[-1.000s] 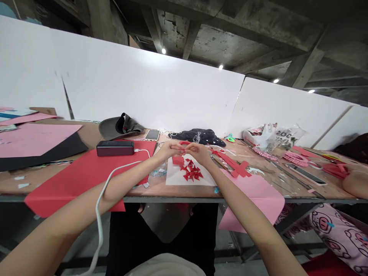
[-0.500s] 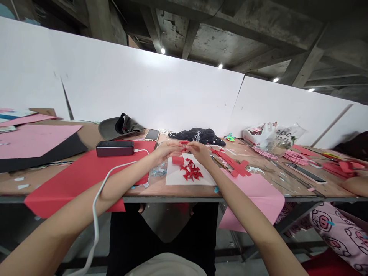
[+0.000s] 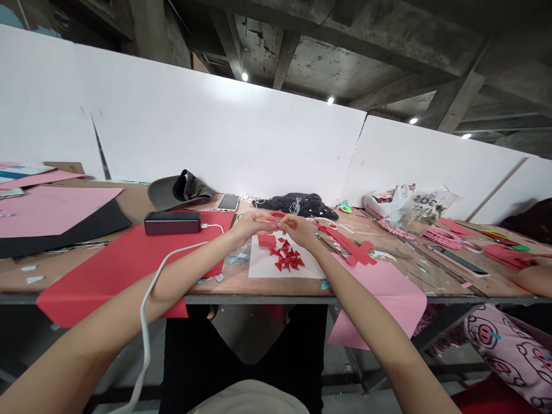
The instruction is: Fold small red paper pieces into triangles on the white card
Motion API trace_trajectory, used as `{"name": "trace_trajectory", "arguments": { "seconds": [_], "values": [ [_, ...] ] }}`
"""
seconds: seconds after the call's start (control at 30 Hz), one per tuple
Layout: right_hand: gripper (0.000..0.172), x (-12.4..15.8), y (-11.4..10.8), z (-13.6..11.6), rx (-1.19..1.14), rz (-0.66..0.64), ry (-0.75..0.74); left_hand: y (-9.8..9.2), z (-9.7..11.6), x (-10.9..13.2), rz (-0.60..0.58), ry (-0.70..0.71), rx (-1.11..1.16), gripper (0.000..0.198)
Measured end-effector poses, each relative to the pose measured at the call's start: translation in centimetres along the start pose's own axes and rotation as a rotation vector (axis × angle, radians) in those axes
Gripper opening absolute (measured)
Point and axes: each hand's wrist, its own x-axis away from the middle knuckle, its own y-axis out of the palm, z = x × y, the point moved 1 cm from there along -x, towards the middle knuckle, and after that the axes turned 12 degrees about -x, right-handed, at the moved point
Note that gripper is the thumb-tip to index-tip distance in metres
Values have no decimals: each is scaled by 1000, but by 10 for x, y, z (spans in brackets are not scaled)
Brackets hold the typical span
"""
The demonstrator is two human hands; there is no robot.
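Left fingers [image 3: 264,221], right fingers [image 3: 290,221], pinching red paper [image 3: 276,225]

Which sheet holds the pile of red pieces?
The white sheet: only it bears that pile, between the red sheet under the power bank and the pink sheet overhanging the table edge.

Surface [image 3: 235,284]: wood-like, scuffed; front edge [image 3: 259,299] metal-looking. Folded pieces [image 3: 288,257]: paper, matt, creased. White sheet [image 3: 263,266]: smooth paper, matt. Large red sheet [image 3: 116,267], overhanging front edge: smooth matt paper. Power bank [image 3: 172,223]: plastic-looking, faint sheen. Cap [image 3: 166,192], near back edge: matt cloth. Carrier bag [image 3: 401,204], near back edge: thin, shiny plastic.
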Motion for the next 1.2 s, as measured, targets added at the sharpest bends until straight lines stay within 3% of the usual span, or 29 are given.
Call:
{"name": "trace_trajectory", "arguments": {
  "seconds": [0.2, 0.37, 0.63, 0.93, 1.2],
  "values": [
    [18, 1, 0, -2, 9, 53, -30, 2, 3, 1, 22, 6, 69, 33],
    [17, 1, 1, 2, 70, 57, -38, 3, -1, -3, 129, 147, -116, 34],
    [20, 4, 5, -2, 186, 80, -61, 7, -7, -5, 167, 322, -316, 25],
    [39, 3, 3, -11, 202, 41, -92, 10, -5, -6, 49, 309, -278, 32],
    [30, 3, 3, -8, 251, 0, -130, 8, -8, -8, 19, 218, -141, 34]
  ]
}}
